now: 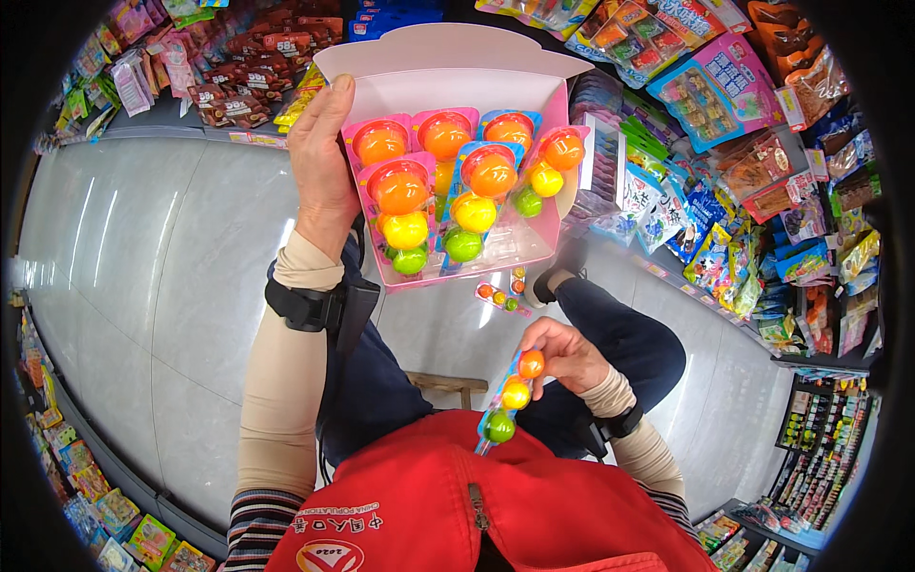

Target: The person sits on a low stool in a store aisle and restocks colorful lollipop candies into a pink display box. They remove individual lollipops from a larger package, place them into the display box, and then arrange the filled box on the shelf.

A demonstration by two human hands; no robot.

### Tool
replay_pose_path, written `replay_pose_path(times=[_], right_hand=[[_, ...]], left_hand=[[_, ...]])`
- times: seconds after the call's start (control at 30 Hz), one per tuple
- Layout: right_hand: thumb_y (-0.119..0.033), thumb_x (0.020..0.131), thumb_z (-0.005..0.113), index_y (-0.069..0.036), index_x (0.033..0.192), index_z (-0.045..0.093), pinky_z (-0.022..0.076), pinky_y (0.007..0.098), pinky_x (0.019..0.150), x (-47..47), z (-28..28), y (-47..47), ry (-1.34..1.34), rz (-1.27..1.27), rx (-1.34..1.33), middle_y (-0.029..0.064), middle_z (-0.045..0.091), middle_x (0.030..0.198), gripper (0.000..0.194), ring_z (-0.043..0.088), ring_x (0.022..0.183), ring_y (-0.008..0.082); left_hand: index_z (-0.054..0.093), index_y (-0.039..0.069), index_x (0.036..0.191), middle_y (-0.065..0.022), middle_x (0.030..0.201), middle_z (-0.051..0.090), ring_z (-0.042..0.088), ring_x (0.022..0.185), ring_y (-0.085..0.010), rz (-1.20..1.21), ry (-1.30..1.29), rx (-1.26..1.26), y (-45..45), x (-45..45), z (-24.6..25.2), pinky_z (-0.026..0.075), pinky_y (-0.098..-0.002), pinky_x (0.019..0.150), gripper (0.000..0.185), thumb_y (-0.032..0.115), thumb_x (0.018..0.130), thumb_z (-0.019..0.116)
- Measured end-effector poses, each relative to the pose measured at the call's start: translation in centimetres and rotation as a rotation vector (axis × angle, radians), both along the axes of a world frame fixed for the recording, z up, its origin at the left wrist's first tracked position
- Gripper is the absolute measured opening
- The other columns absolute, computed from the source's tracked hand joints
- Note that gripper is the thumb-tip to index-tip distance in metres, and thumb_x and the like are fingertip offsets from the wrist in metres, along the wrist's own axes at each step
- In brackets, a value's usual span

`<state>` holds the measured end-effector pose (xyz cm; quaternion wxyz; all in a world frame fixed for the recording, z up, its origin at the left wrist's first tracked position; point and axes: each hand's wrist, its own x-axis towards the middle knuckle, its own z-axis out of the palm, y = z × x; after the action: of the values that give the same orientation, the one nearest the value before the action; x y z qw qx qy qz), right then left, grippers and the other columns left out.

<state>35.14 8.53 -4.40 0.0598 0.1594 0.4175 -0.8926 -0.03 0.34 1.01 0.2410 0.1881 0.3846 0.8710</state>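
My left hand [323, 161] grips the left side of a pink cardboard display box [525, 259], which is held up in front of me with its white inner flap raised. Several blister packs of candy balls [400, 196] stand inside it, each with orange, yellow and green balls on a pink or blue backing. One pack [549, 179] leans against the box's right wall. Lower down, near my lap, my right hand [572, 361] pinches a blue-backed blister pack [515, 393] by its orange-ball end. That pack tilts, with its green ball lowest.
Two similar packs lie on the tiled floor, a pink-edged one [498, 296] and another [517, 277], near my shoe [547, 286]. A wooden stool [447, 384] shows beneath me. Shelves of bagged sweets [708, 214] curve around the right, with more shelves [250, 86] at upper left.
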Motion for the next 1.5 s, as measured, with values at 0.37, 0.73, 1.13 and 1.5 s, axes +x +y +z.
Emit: replay_pose_path(times=[0.37,0.73,1.13,1.5], right_hand=[[-0.004,0.089,0.066,0.0,0.128,0.05,0.0583,0.027,0.074,-2.4,5.5,-1.2,-0.019,-0.085,0.273,0.0063,0.061,0.108,0.042,0.064,0.095,0.0122],[-0.006,0.088,0.066,-0.007,0.146,0.037,0.0516,0.0224,0.055,-9.2,13.5,1.1,-0.227,0.048,0.742,0.0036,0.059,0.104,0.064,0.059,0.077,0.0066],[0.004,0.084,0.062,-0.004,0.13,0.051,0.0504,0.0214,0.074,-9.2,15.8,1.0,-0.075,-0.153,1.07,0.0043,0.055,0.122,0.049,0.058,0.094,0.0089],[0.006,0.077,0.066,0.001,0.115,0.06,0.0516,0.0274,0.079,-9.7,18.1,2.0,0.302,-0.208,1.76,0.0119,0.065,0.108,0.038,0.064,0.086,0.0181]], left_hand=[[0.067,0.002,0.105,-0.0019,0.098,0.067,0.062,0.087,-0.0102,0.042,0.031,0.031,0.2,-0.5,-0.9,0.05,-0.0242,0.077,0.023,0.021,0.095,0.063],[0.069,0.003,0.104,-0.0011,0.098,0.068,0.063,0.086,-0.0101,-0.02,-0.009,0.032,0.7,-0.3,-1.4,0.052,-0.0243,0.076,0.022,0.022,0.094,0.065],[0.069,0.003,0.105,0.0006,0.096,0.067,0.062,0.088,-0.0073,0.005,0.149,0.033,0.4,-0.5,-1.5,0.051,-0.0211,0.075,0.024,0.024,0.096,0.062],[0.069,0.003,0.106,0.0011,0.095,0.066,0.064,0.085,-0.0082,-0.049,0.096,0.031,0.3,-0.4,-1.2,0.056,-0.0249,0.072,0.024,0.024,0.095,0.062]])
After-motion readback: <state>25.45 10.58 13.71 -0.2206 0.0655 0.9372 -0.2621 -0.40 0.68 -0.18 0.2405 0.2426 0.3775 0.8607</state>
